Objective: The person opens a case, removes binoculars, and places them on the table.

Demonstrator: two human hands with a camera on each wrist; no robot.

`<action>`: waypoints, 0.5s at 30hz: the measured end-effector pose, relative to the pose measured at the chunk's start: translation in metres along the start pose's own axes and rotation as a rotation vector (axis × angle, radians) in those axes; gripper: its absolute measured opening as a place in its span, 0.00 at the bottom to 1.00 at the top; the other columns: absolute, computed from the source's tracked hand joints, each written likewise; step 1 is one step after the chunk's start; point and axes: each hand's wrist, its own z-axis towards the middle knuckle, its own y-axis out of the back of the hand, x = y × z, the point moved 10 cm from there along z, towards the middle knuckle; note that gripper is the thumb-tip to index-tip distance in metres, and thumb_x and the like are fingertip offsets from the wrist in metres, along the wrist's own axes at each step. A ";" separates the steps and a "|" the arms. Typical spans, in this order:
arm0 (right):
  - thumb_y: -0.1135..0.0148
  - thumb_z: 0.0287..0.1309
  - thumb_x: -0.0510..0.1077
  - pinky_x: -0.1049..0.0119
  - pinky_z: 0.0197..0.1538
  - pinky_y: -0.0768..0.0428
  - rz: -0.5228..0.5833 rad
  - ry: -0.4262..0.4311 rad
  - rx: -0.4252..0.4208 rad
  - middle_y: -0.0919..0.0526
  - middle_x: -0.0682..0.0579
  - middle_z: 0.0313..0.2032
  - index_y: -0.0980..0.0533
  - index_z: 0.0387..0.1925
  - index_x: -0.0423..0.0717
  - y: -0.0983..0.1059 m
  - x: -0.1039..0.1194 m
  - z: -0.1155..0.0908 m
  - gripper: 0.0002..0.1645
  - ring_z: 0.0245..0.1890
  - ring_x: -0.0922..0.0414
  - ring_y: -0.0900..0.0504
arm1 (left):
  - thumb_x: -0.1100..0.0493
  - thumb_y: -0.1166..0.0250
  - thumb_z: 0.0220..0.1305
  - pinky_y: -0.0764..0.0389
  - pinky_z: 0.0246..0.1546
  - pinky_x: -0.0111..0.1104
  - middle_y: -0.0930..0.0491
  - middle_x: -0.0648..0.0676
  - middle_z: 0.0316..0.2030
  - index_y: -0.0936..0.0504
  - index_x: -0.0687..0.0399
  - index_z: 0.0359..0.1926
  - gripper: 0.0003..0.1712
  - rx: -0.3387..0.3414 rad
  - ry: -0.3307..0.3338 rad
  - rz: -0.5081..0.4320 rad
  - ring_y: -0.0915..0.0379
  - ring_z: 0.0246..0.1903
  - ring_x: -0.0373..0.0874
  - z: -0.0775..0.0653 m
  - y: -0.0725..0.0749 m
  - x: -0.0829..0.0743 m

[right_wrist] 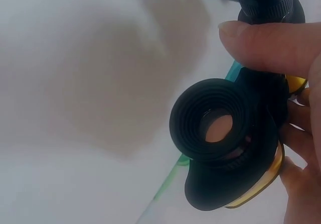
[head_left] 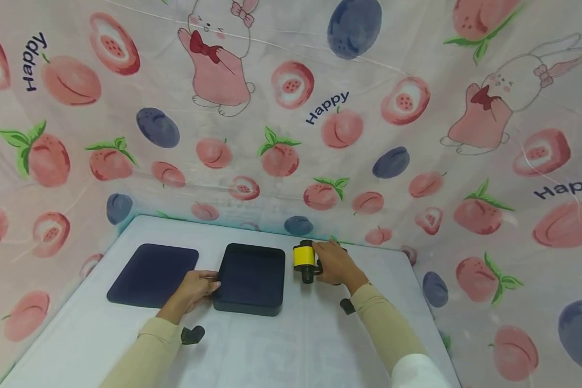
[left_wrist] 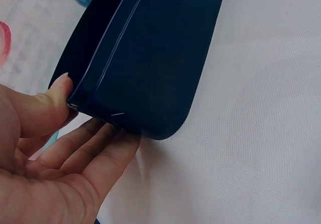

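Note:
A dark navy, shallow rectangular tray (head_left: 249, 277) with raised walls lies in the middle of the white table. My left hand (head_left: 194, 290) pinches its left side; in the left wrist view the thumb is at the rim and the other fingers are against the outer wall (left_wrist: 150, 78). To the right of the tray, my right hand (head_left: 337, 263) grips a pair of yellow and black binoculars (head_left: 304, 257). In the right wrist view my thumb lies across the middle of the binoculars (right_wrist: 215, 118), with an eyecup facing the camera. Other fingers are partly hidden behind them.
A flat dark rectangular panel (head_left: 150, 276) with rounded corners lies left of the tray. The white table (head_left: 281, 350) meets a fruit-and-rabbit printed sheet (head_left: 271, 205) along its back edge. Black wrist-camera pieces (head_left: 192, 335) show near both wrists.

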 end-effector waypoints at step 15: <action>0.19 0.53 0.53 0.44 0.84 0.48 0.035 -0.046 0.016 0.28 0.44 0.74 0.40 0.79 0.40 -0.008 -0.023 -0.008 0.59 0.77 0.46 0.32 | 0.71 0.37 0.70 0.23 0.67 0.58 0.31 0.77 0.70 0.31 0.74 0.71 0.30 0.011 0.006 0.008 0.23 0.64 0.64 0.001 0.002 -0.004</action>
